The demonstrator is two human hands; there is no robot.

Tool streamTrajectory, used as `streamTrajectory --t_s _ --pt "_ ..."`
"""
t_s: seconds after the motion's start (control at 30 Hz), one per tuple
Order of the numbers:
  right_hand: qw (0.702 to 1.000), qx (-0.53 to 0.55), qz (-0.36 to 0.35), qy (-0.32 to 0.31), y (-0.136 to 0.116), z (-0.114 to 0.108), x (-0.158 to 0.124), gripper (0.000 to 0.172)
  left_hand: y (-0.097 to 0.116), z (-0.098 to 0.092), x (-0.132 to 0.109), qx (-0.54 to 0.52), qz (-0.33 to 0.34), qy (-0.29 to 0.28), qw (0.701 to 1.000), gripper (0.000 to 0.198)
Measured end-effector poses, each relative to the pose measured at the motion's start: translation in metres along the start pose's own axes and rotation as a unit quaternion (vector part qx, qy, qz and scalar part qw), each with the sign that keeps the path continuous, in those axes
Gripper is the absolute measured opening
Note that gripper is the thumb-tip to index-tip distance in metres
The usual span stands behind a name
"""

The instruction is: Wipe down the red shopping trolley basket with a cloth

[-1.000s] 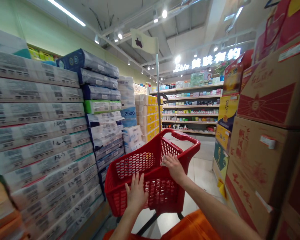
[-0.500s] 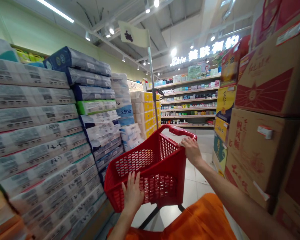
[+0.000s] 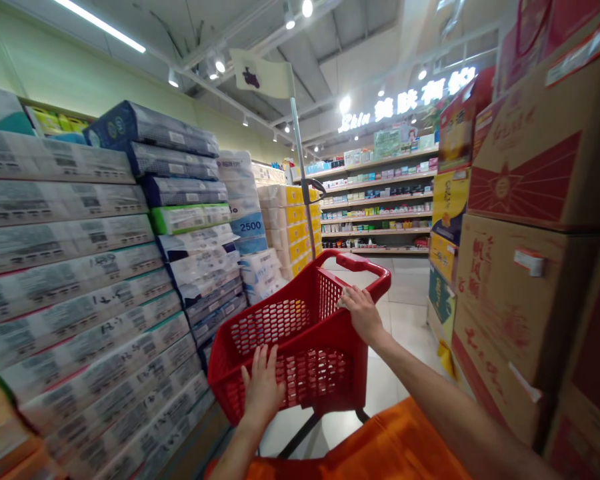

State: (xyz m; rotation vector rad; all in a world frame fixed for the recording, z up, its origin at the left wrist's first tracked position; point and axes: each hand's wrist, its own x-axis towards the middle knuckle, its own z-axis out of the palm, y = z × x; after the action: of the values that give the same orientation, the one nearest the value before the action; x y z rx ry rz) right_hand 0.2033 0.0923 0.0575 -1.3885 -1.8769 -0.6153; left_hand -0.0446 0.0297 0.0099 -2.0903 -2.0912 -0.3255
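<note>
A red plastic shopping cart (image 3: 330, 363) stands before me, turned at an angle, its basket bare inside where I can see. My left hand (image 3: 264, 387) rests on the near rim with fingers stretched and spread. My right hand (image 3: 364, 313) lies over the top side edge near the handle (image 3: 355, 263), its fingers curled down. Under those fingertips shows a small crumpled white cloth (image 3: 344, 299), pressed against the rim; most of it is hidden. A metal pole (image 3: 300, 147) with a pale flag (image 3: 261, 73) rises behind the basket.
Tall stacks of white paper packs (image 3: 70, 267) and blue-wrapped packs (image 3: 173, 157) line the left side. Cardboard cartons (image 3: 510, 287) are piled on the right. Behind the cart stand shelves (image 3: 380, 200) of small goods. Orange fabric (image 3: 380, 443) covers my lap area below.
My right hand has slid left along the cart's rim, away from the handle corner, with the white cloth under its fingers. The left hand stays nearly in place.
</note>
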Motion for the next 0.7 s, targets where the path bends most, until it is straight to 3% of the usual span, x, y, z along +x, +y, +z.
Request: streamTrajectory --t_s 0.07,0.17,0.23,0.47,0.63,0.7 --pt "1.000 0.012 -0.001 0.005 -0.012 0.007 -0.004 0.030 0.000 0.000 0.000 -0.006 0.003 0.001 1.000 0.067" --pt "0.995 0.048 -0.092 -0.013 -0.046 0.024 -0.014 0.031 -0.001 -0.002 0.001 -0.012 0.006 -0.010 1.000 0.069" --pt "0.991 0.049 -0.126 -0.019 -0.051 0.027 -0.017 0.032 -0.002 -0.003 0.001 -0.015 0.007 -0.018 1.000 0.069" --pt "0.996 -0.040 0.031 0.066 0.031 -0.004 -0.001 0.037 -0.005 -0.001 0.002 -0.022 0.009 0.009 1.000 0.064" --pt "0.991 0.000 -0.122 0.054 0.023 -0.002 -0.006 0.041 0.009 -0.004 0.001 0.003 0.004 0.041 0.999 0.063" --pt "0.992 0.000 -0.091 0.090 0.032 -0.009 -0.002 0.042 0.019 -0.007 0.001 0.002 0.029 0.048 0.998 0.065"
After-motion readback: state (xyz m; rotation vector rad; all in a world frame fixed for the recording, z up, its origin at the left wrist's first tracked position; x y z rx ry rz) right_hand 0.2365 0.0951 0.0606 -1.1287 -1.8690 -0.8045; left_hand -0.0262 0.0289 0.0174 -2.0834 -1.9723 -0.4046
